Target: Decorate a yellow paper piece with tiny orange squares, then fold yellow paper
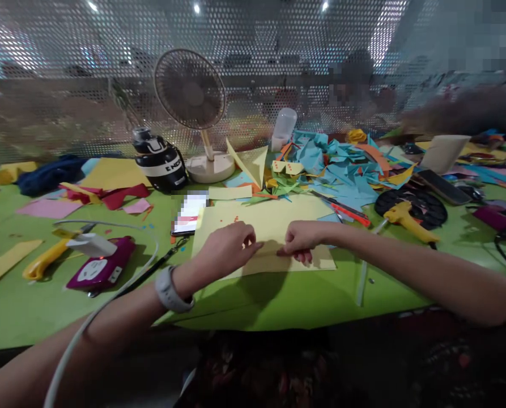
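A pale yellow sheet of paper (265, 218) lies flat at the table's front, under both of my hands. My left hand (234, 243), with a grey watch (171, 289) on its wrist, rests over the sheet's left half, fingers curled with tips close together. Facing it from the right, my right hand (300, 241) is closed, thumb and forefinger pinched just above the paper. A narrow gap separates the two hands. Anything between the fingertips is too small to make out. Tiny orange bits (236, 219) lie on the sheet beyond my left hand.
A phone (190, 212) lies left of the sheet, near a purple power strip (102, 266) and its white cable. Behind stand a fan (191, 90) and a black bottle (162, 164). Coloured paper scraps (333, 161), a red cutter (350, 214) and a yellow glue gun (409, 221) crowd the right.
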Available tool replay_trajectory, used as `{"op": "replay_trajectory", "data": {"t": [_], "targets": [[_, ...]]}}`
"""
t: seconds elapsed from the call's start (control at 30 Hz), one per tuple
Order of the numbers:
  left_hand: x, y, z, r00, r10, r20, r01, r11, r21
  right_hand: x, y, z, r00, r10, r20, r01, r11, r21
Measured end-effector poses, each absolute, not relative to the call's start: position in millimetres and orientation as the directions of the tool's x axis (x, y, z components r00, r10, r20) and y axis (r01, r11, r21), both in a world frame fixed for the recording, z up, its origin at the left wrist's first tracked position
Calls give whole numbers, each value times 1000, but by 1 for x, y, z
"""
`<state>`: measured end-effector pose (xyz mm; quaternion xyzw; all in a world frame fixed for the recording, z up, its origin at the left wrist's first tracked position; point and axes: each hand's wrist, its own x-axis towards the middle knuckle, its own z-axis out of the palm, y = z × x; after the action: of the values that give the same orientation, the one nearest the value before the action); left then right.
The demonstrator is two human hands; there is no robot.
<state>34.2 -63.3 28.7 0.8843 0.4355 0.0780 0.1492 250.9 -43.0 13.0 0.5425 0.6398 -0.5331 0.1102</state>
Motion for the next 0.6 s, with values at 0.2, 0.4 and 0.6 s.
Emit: {"op": "replay_trajectory", "data": {"t": [0.2,0.4,0.6], "targets": [[59,-32,13,650,617,-443,712,-290,640,255,-38,14,-388,525,-758,820,-178,-543],[56,-32,9,624,638,-452,723,-250,644,251,-35,12,-365,509,-780,841,-180,-511],[44,-23,21,661,673,-333,699,-391,598,250,-37,14,-359,510,-782,852,-163,-497]]}}
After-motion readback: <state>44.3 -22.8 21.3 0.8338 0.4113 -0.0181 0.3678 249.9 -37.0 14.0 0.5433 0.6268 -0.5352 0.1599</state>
